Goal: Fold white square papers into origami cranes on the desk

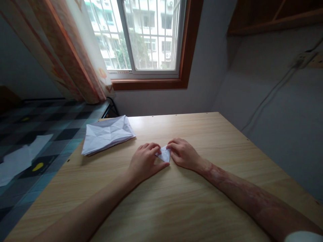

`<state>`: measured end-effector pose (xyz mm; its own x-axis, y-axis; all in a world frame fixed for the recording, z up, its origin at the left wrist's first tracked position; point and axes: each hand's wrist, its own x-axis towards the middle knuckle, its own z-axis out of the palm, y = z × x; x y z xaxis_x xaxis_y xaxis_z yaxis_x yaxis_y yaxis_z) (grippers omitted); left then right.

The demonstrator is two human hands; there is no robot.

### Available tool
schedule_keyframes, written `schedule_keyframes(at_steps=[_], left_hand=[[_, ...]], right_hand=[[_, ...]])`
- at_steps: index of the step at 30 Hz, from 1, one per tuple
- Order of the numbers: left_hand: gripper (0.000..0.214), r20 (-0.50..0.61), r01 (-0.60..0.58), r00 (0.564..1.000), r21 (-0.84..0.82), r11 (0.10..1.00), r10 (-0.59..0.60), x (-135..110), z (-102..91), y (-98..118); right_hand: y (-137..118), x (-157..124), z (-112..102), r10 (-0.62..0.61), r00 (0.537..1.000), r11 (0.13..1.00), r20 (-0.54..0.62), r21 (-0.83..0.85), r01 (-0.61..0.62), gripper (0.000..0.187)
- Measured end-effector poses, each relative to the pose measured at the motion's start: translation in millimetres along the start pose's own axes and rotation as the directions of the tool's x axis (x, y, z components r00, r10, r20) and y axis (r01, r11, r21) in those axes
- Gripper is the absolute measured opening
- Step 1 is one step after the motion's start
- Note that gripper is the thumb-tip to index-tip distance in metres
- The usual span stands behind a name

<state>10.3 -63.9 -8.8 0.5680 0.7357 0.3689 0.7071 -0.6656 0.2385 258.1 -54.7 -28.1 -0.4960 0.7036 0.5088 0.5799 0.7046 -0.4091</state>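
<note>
- Forearms reach in from the near edge of the pale wooden table and converge toward its middle, palms down.
- The left hand has its fingers curled, with thumb and forefinger closed on the left edge of a small white folded paper triangle.
- The right hand rests its wrist on the wood, fingertips bent and pinched on the triangle's right edge.
- The triangle lies on the tabletop between both hands, its point toward the near side.
- A stack of creased white paper sheets lies far left, well apart from the hands.
</note>
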Motion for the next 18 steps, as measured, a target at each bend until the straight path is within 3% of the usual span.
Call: schedule_keyframes(at_steps=[4,10,15,18], left_hand=[[0.054,-0.007,-0.078,0.997,-0.034,0.996,0.078,-1.2,0.7,-0.3],[0.020,-0.024,-0.157,0.987,-0.066,0.985,0.156,-2.3,-2.9,3.2],[0.021,-0.073,-0.174,0.983,-0.070,0.982,0.169,-3.2,-7.7,6.1],[0.027,-0.102,-0.146,0.985,-0.030,0.989,0.142,-3.5,-7.3,4.1]], right_hand=[[-3.0,0.2,-2.3,-0.002,1.000,1.000,0.009,-0.031,0.002,0.024],[-4.7,-0.5,-3.1,0.023,0.999,0.998,-0.029,-0.053,-0.025,0.025],[-5.1,-0.2,-3.9,0.019,0.999,0.999,-0.037,-0.050,-0.020,0.010],[-1.8,0.4,-3.0,0.038,0.998,0.997,-0.049,-0.063,-0.041,0.025]])
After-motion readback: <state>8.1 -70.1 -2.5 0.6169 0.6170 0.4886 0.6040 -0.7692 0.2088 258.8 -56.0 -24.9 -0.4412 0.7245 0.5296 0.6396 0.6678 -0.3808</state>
